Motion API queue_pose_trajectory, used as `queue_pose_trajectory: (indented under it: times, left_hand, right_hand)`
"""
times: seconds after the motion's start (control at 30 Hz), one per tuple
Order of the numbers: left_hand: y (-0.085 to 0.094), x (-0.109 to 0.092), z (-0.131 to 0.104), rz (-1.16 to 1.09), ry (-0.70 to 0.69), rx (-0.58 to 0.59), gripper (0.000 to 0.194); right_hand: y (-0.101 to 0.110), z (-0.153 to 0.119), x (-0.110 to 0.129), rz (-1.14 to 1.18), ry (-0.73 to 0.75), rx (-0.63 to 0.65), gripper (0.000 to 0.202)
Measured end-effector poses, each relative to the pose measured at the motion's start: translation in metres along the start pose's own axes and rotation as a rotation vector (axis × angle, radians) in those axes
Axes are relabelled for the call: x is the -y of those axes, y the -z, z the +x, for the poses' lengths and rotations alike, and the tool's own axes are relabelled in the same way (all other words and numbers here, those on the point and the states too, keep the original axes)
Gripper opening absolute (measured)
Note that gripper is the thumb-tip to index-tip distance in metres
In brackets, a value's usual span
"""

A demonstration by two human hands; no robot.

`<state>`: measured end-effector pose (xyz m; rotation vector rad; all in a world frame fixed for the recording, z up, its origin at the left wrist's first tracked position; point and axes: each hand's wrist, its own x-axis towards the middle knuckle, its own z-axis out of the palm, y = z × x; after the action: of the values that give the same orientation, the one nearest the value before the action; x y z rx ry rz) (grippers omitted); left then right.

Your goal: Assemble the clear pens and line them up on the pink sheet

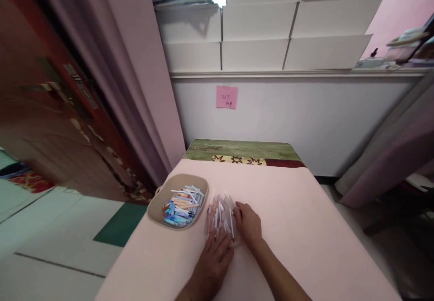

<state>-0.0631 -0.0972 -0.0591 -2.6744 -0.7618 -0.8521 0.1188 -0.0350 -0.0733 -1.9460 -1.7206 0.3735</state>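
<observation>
A loose bundle of slim clear and white pen barrels [219, 215] lies on the pink tablecloth, most of them pointing away from me. My left hand [217, 253] rests at their near end, fingers stretched out and touching the ends. Against the bundle's right side is my right hand [249, 223], its fingers slightly bent and apart from my palm; the fingertips touch the outer barrels. Left of the bundle stands a beige plastic basin [152, 206] with many blue, white and orange pen parts [183, 206] inside.
The pink cloth [288, 228] covers most of the table, whose green patterned far end [244, 147] shows by the wall. A pink note [227, 97] is stuck there. White boxes [257, 52] are stacked on the ledge above. A brown door [57, 111] and purple curtain stand left.
</observation>
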Motion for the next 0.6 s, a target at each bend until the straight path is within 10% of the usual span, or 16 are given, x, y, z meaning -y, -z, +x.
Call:
queue_pose_trajectory:
  times: [0.6]
  left_hand:
    - [-0.001,0.005,-0.007,0.049,0.218,-0.131,0.031]
  right_hand:
    - [-0.010,-0.022,0.008,0.685,-0.148,-0.252,0.053]
